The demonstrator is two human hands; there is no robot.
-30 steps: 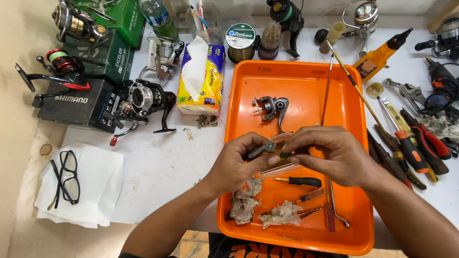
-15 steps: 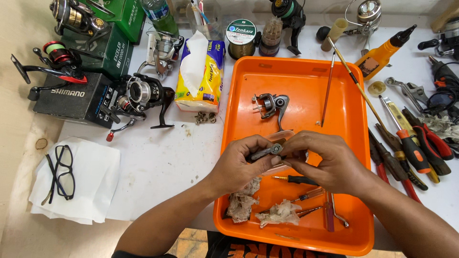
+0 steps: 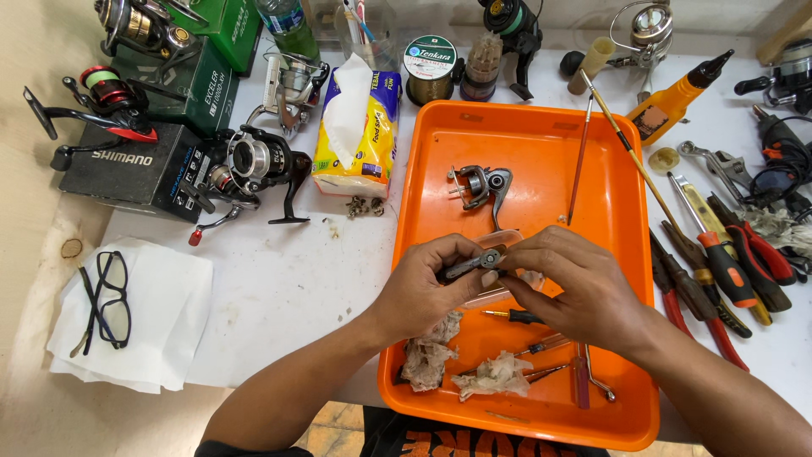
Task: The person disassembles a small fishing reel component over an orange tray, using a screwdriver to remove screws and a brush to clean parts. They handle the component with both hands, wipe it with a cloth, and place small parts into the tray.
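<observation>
At frame centre, the left hand (image 3: 423,288) and right hand (image 3: 575,292) pinch a small grey metal part (image 3: 474,264) above the orange tray (image 3: 440,152).

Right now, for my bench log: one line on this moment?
left hand: holds small metal reel part | right hand: touches it | over orange tray

A white tabletop (image 3: 304,279) is carrying an orange tray (image 3: 440,169) near its front edge. Left of the tray, black glasses (image 3: 108,298) are lying on a white tissue sheet (image 3: 161,338). Boxes (image 3: 127,165), fishing reels (image 3: 254,165) and a tissue pack (image 3: 359,123) are sitting along the back. Screwdrivers and pliers (image 3: 727,271) are lying right of the tray, beside an orange bottle (image 3: 672,101).
</observation>
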